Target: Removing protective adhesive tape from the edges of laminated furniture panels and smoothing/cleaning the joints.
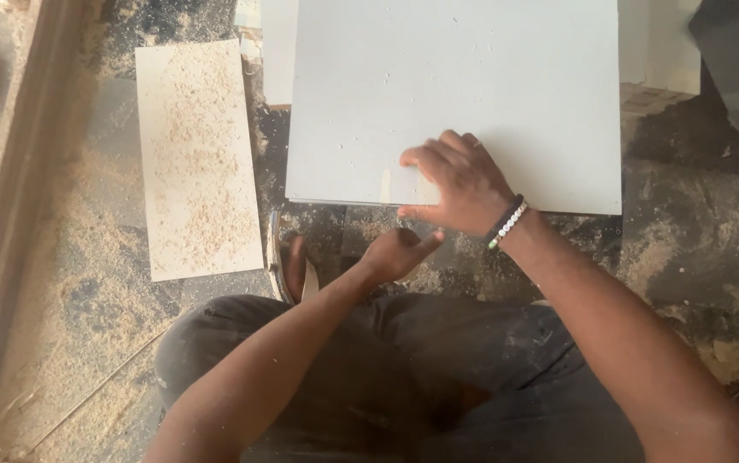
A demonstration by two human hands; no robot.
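Note:
A large white board (472, 77) lies flat on the floor in front of me. My right hand (455, 180), with a beaded bracelet on the wrist, rests palm down on the board's near edge, fingers spread and thumb hooked under the edge. My left hand (397, 254) is just below that edge, fingers curled around something small that I cannot make out. It sits close to the right thumb.
A smaller board (198, 163) covered in sawdust lies to the left. Sawdust coats the dark floor (695, 249). My foot in a sandal (292, 270) is near the big board's corner. More white panels (661, 43) lie at the top right.

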